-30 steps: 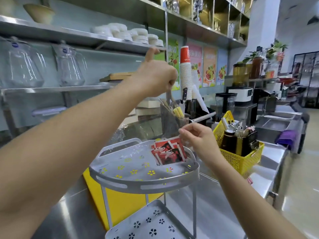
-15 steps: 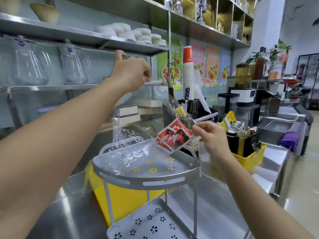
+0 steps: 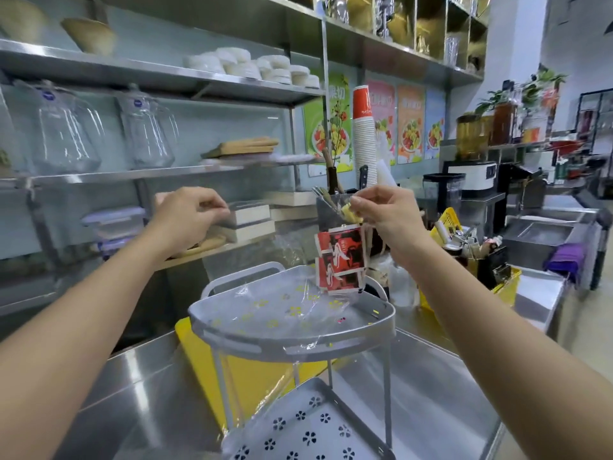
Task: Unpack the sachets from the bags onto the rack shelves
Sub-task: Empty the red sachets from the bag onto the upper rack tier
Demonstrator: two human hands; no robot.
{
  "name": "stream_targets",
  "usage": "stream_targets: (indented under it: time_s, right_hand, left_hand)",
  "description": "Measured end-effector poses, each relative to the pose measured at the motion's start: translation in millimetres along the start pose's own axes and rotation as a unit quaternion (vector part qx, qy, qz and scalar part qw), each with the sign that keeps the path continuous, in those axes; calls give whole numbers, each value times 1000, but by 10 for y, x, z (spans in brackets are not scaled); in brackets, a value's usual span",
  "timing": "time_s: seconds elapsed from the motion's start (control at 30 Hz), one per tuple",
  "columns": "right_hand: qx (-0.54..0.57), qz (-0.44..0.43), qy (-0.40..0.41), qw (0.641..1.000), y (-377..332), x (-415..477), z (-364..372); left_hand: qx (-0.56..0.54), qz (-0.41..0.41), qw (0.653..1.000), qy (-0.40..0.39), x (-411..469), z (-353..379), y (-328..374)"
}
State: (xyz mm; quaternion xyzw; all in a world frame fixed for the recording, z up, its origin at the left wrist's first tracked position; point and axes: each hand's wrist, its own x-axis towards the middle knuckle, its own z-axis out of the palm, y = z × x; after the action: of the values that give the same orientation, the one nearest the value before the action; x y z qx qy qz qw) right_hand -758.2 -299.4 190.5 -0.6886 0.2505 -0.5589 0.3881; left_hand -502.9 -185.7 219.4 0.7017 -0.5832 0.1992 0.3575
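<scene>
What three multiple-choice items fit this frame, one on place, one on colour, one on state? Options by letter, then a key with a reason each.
1. Where are the sachets?
A. Flat on the lower rack shelf
B. Inside the clear bag, hanging above the top rack shelf
C. In the yellow basket

2. What colours are the sachets?
A. Red, black and white
B. Blue
C. Green

3. How is the bag held?
A. Lying unheld
B. Right hand only
C. Pinched by both hands

Key: B, they hang under the right hand over the top rack shelf. A, the print shows through the film. C, the left hand and right hand each pinch the film.
</scene>
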Motion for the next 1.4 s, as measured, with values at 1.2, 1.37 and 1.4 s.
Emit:
stream_targets:
  time_s: [1.2,1.37,1.4]
  right_hand:
    - [-47,87,-59,993,595,-148,-117]
    - [-17,52,-27,998,367,179,-43]
    - [-9,36,-16,999,302,240,-13]
  left_hand:
    - [-217,-202,949,-106,-628,555,-304]
    - [-191,-173,966,3,-380,297,-282]
    - [-174,-176,969,27,-314,240,-257]
